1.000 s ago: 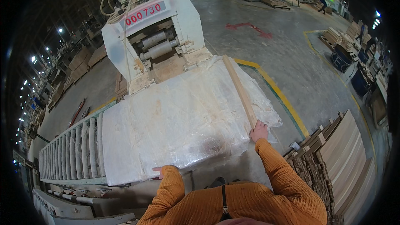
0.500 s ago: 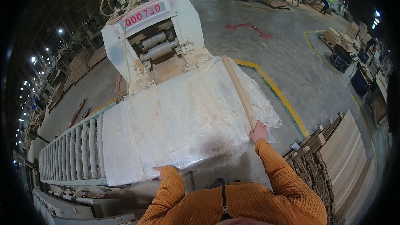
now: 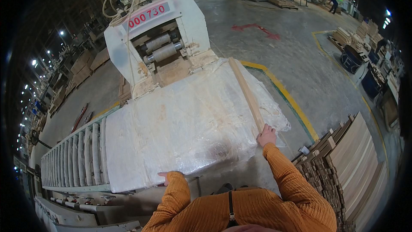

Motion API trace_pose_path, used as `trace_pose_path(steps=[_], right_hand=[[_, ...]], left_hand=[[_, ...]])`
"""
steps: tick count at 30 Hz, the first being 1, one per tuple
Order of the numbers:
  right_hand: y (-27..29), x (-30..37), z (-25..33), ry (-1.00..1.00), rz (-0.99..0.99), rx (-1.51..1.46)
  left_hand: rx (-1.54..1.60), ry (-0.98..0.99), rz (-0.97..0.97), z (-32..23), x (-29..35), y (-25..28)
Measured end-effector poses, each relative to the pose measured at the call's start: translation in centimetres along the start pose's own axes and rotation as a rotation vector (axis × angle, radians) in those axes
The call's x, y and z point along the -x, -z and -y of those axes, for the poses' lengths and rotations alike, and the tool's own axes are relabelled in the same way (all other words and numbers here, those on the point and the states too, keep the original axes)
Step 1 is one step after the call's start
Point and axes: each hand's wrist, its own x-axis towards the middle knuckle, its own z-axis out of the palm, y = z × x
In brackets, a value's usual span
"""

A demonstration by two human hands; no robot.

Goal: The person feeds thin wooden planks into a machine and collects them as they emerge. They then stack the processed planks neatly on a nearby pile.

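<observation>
A long, narrow wooden strip point(image 3: 246, 92) lies along the right side of a table wrapped in clear plastic film point(image 3: 171, 120). My right hand point(image 3: 267, 135) is closed around the strip's near end. At the table's near edge, my left hand point(image 3: 164, 178) rests with one digit showing on the film; the sleeve and edge hide its other fingers. Beyond the table stands a white machine point(image 3: 195, 21) with a pair of metal rollers point(image 3: 165, 53) in its opening. The strip's far end lies to the right of this opening.
A roller conveyor point(image 3: 79, 157) joins the table's left side. Stacked wooden boards point(image 3: 347, 159) stand close on my right. A yellow and green floor line point(image 3: 287, 99) runs past the table. Dark blue drums point(image 3: 352, 59) stand farther right, and a distant person point(image 3: 334, 5) stands at the back.
The top of a person's head has come into sight behind the white machine. Both my hands and the wooden strip stay in nearly the same place.
</observation>
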Motion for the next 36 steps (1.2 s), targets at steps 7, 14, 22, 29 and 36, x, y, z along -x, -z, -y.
trace_pose_path(steps=[7, 14, 22, 29, 36], right_hand=[[-0.1, 0.0, 0.0, -0.037, 0.04, 0.017], [-0.1, -0.1, -0.1, 0.007, -0.003, 0.016], [-0.1, 0.0, 0.0, -0.032, 0.037, 0.024], [0.0, 0.0, 0.0, 0.001, 0.002, 0.002], [0.0, -0.1, 0.0, 0.0, 0.019, 0.003]], left_hand=[[-0.002, 0.021, 0.03, 0.1, 0.0, 0.1], [0.0, 0.029, 0.04, 0.0, 0.1, 0.3], [-0.015, 0.017, 0.052, 0.0, -0.3, 0.1], [0.057, 0.022, 0.0, 0.2, -0.5, -0.7], [0.084, 0.033, -0.095, 0.2, -0.8, -1.8]])
